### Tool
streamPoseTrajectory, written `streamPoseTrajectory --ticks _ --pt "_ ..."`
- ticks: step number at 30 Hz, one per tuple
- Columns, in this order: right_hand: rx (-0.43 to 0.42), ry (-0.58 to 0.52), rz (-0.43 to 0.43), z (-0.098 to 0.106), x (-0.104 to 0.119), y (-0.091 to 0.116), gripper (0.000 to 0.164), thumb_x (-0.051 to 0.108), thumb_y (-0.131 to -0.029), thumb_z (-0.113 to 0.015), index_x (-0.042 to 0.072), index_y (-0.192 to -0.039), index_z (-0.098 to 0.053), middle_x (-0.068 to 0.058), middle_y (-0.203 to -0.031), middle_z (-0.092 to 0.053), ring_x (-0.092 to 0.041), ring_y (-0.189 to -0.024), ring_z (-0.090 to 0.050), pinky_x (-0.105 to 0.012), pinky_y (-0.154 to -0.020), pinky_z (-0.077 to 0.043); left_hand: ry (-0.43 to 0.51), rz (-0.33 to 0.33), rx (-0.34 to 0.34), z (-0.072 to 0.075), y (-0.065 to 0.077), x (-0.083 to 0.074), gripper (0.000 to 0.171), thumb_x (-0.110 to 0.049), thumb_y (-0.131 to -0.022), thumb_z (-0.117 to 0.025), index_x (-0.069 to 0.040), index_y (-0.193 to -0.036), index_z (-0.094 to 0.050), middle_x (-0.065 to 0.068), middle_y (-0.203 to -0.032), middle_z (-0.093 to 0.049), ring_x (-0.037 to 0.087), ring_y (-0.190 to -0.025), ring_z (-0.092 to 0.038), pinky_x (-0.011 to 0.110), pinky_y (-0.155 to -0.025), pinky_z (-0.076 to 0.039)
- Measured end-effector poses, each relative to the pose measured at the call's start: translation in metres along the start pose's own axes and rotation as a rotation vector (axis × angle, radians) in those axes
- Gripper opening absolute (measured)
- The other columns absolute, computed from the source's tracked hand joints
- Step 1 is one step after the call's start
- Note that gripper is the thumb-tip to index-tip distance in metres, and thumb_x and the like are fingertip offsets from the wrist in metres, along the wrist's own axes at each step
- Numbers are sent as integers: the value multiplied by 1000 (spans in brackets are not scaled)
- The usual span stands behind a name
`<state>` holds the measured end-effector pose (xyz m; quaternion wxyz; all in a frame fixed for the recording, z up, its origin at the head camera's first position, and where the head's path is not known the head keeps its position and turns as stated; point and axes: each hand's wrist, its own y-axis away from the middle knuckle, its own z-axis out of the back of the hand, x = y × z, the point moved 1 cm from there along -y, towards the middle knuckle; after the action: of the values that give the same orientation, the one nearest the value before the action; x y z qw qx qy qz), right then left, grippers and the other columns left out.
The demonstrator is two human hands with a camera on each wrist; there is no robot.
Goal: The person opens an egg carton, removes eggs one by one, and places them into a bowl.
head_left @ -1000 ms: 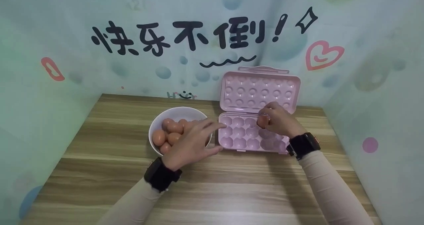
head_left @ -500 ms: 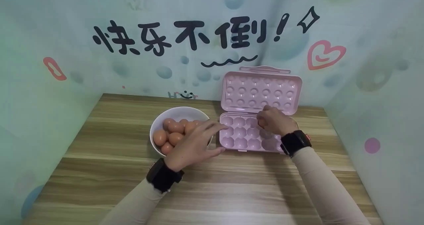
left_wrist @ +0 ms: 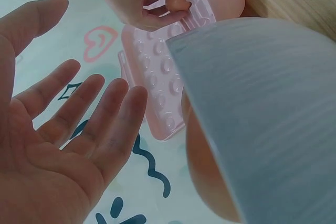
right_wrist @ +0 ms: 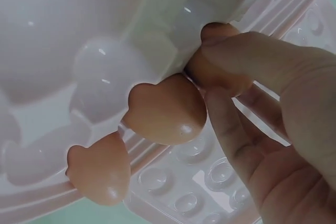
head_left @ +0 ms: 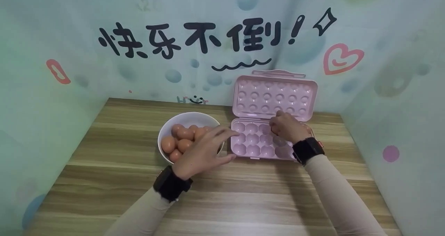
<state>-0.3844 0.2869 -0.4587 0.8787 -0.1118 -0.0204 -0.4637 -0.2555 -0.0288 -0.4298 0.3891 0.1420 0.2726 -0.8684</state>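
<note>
My right hand pinches a brown egg between thumb and fingers, low in the back row of a pink egg box. In the right wrist view, two more eggs sit in neighbouring cups of that row, one nearer egg and one farther egg. My left hand hovers over the right side of a white bowl, fingers spread and holding nothing. Several brown eggs lie in the bowl, some hidden beneath that hand. In the left wrist view the bowl's wall fills the right side.
The box's lid stands raised behind the tray, close to the printed backdrop. Bowl and box stand side by side on a wood-grain table. Cups at the left of the tray hold no eggs.
My right hand has shifted slightly left and lowered the egg into the back row, its wrist swinging inward. The left hand has stayed over the bowl.
</note>
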Motion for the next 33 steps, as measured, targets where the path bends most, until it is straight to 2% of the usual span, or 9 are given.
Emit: streamPoseTrajectory --ticks 4,12,20,24,27,33 --pt "-32 15 6 -3 -2 0 22 -15 -75 -74 -2 -92 -79 -14 -85 -60 -28 -72 -59 -40 -65 -54 4 2 -2 0 0 0 59 -35 -94 -82 -19 -148 -60 8 -151 -58 26 -141 -52 46 -115 -45" --pt "-36 33 -43 -6 -8 1 24 -11 -75 -76 3 -94 -79 -14 -91 -60 -30 -77 -62 -42 -67 -54 -28 -21 -27 0 -1 0 59 -34 -93 -83 -19 -146 -62 7 -147 -61 29 -134 -56 49 -114 -44" --pt "-107 -8 -11 2 -9 7 27 -15 -74 -76 1 -95 -77 -12 -90 -59 -30 -79 -61 -41 -68 -56 -49 -18 -55 0 -2 -1 56 -32 -93 -82 -19 -144 -64 6 -140 -64 28 -128 -59 47 -112 -45" --pt "-161 -85 -53 14 1 13 25 -9 -78 -82 3 -98 -75 -12 -92 -60 -30 -86 -60 -41 -73 -55 -53 -21 -83 0 -4 -2 52 -30 -93 -81 -17 -141 -65 4 -134 -66 26 -120 -63 44 -108 -49" --pt "-229 -159 -73 22 12 19 24 2 -82 -88 3 -101 -74 -13 -93 -61 -30 -86 -61 -42 -74 -56 -63 -28 -113 0 -7 -2 48 -28 -93 -81 -17 -138 -67 3 -130 -69 24 -113 -66 42 -103 -52" --pt "-324 -305 -131 39 45 37 35 18 -82 -93 6 -109 -74 -8 -97 -67 -21 -85 -71 -35 -76 -62 -65 -42 -159 -2 -10 -2 45 -25 -92 -82 -17 -135 -69 2 -125 -71 21 -108 -68 40 -96 -55"
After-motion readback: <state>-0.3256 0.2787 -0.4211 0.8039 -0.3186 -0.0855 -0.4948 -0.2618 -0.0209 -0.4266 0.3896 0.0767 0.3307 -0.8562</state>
